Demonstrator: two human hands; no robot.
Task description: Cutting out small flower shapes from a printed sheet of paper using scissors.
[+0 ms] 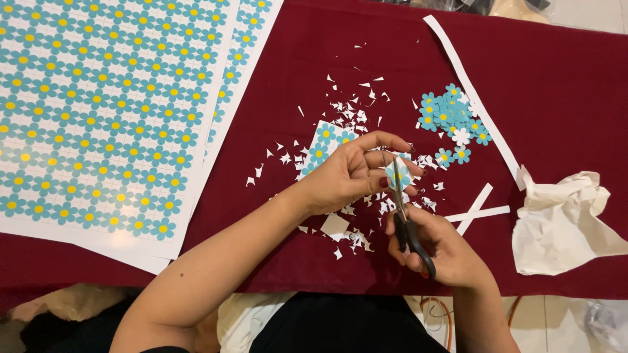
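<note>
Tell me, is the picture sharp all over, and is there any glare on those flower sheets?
Head view: mostly sharp and evenly lit; the printed flower sheet shows a soft pale glare near its lower edge. The left hand, pinching a flower cutout, and the right hand on the scissors are in focus, casting only faint shadows on the red cloth. Bottom edge is dimmer.

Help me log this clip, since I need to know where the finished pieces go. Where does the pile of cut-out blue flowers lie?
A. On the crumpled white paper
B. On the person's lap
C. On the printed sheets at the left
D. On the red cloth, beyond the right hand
D: the pile of cut-out flowers rests on the red cloth, beyond the right hand holding the scissors.
</note>
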